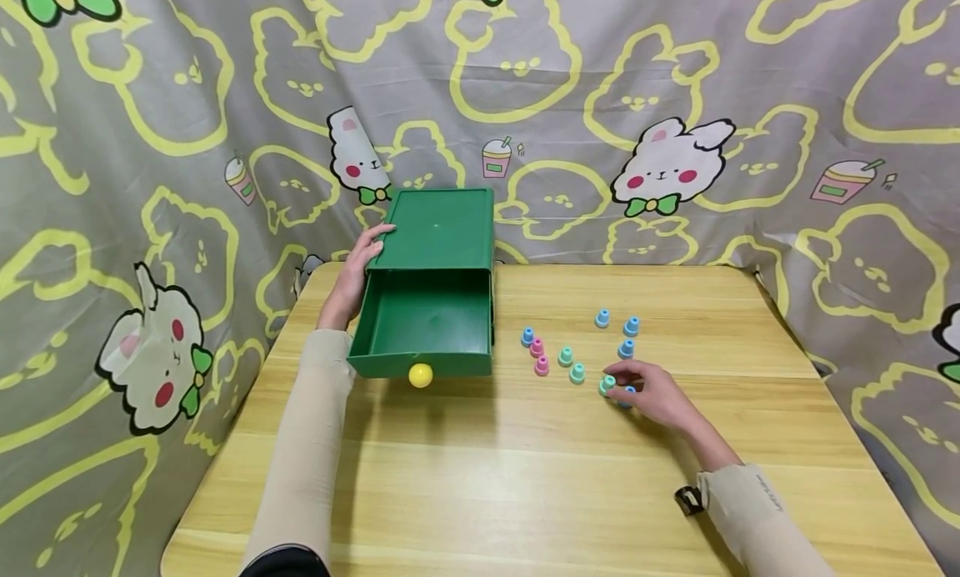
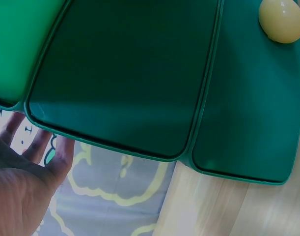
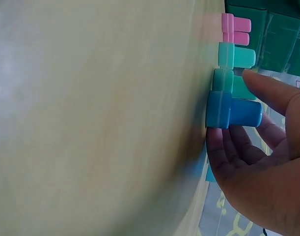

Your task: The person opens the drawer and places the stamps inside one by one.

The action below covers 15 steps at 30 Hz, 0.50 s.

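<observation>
Now the right hand (image 1: 648, 389) is curving around a blue piece (image 3: 234, 110) and a green piece (image 1: 607, 384), which are standing near nine o'clock from it on the table (image 1: 465, 494). Going slowly is looking best to me: keeping low, choosing just one piece and not bumping its neighbour. The thumb (image 3: 270, 88) and fingers (image 3: 221, 147) are making a wide, round gap, so this hand isn't pinching anything; I can't tell if it is touching the blue one. Other blue pieces (image 1: 626, 348) are standing at eleven o'clock from it. The left hand (image 1: 348, 285) is resting at eight o'clock on the green drawer box (image 1: 438, 227), its fingers spreading along the side, probably helping the box stay put. Its drawer (image 1: 431, 318) is sticking out toward six o'clock, showing a yellow knob (image 1: 421, 375).
</observation>
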Tool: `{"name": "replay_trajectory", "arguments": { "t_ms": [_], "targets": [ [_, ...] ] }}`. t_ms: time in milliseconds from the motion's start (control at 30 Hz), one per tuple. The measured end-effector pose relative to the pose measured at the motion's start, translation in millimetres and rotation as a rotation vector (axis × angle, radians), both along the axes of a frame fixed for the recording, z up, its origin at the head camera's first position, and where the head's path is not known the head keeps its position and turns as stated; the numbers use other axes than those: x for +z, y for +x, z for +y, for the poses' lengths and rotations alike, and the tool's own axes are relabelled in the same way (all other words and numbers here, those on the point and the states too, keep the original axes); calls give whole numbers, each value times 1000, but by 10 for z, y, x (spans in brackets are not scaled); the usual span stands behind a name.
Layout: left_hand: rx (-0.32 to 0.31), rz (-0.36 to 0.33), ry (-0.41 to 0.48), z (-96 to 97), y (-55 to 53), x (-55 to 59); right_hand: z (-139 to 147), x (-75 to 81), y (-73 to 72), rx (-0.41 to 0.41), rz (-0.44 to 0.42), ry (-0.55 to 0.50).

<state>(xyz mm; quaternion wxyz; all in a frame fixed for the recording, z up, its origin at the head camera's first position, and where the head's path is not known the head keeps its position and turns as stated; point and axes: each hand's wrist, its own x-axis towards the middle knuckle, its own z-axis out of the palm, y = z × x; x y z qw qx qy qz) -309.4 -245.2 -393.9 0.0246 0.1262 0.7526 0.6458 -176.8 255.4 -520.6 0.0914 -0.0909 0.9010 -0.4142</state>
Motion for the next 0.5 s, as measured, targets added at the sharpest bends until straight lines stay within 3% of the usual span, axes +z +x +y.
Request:
{"name": "replay_trajectory", "arguments": {
  "t_ms": [500],
  "targets": [
    [-3,2,-7,-3,4,13,-46,30,-28,-22,2,35]
  ]
}}
